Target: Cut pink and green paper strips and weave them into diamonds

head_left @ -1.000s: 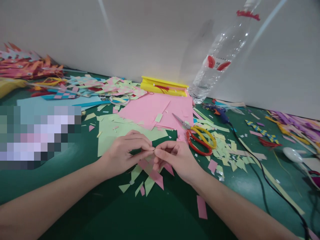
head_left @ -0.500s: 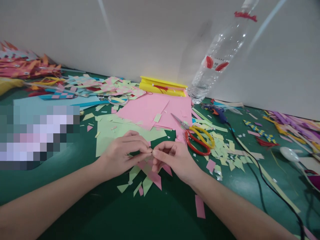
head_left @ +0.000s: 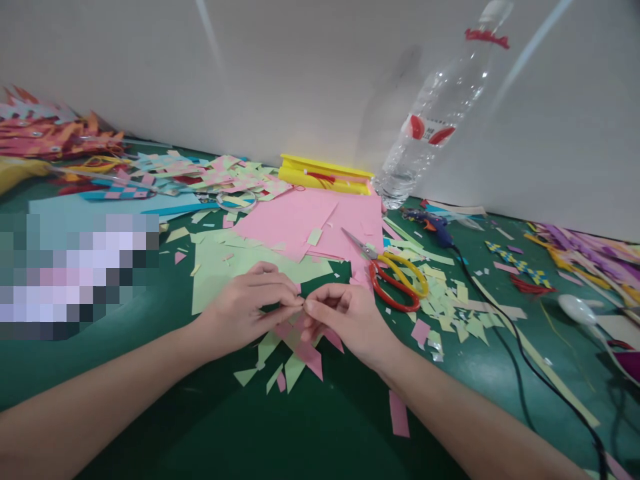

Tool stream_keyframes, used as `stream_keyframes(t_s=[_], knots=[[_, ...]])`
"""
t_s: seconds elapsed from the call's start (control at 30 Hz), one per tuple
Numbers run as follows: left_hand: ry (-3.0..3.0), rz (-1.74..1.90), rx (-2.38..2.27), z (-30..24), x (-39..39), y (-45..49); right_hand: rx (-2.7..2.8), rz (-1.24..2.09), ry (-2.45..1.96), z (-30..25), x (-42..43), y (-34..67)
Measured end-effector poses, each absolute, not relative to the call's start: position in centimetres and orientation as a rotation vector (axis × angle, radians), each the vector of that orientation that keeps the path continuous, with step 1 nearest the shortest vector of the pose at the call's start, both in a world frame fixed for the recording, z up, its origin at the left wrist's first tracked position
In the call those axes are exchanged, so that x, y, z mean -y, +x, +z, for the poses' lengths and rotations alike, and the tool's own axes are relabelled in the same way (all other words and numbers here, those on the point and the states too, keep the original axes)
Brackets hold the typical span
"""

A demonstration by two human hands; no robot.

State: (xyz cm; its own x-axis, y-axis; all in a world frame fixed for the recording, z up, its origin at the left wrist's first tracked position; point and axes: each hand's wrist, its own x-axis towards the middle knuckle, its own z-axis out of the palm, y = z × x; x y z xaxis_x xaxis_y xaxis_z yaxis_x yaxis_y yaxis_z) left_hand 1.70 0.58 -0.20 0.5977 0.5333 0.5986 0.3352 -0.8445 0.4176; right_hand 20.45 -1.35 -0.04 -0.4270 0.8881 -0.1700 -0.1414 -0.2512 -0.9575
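My left hand and my right hand meet over the table, thumbs and index fingers pinched tip to tip. Whatever tiny dark thing is between the fingertips is too small to name. Beneath them lies a piece of pink and green paper strips, its pointed ends fanning toward me; its upper part is hidden by my hands. Just beyond my left hand is a light green paper sheet. Scissors with one red and one yellow handle rest beyond my right hand.
Pink paper sheets and a yellow folded piece lie at the back. A plastic bottle leans against the wall. On the right are a glue gun with a black cord, paper scraps and a white spoon.
My hands keep the same pinch, almost unmoved. The whole view has shifted very slightly; nothing on the table has visibly been moved.
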Motion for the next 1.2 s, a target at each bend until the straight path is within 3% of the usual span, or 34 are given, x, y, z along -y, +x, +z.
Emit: stream_keyframes(t_s=[1.2], knots=[[2.601, 1.079, -0.669, -0.54, -0.53, 1.50, 1.365, 1.737, -1.013, 0.00, 1.38, 20.57]])
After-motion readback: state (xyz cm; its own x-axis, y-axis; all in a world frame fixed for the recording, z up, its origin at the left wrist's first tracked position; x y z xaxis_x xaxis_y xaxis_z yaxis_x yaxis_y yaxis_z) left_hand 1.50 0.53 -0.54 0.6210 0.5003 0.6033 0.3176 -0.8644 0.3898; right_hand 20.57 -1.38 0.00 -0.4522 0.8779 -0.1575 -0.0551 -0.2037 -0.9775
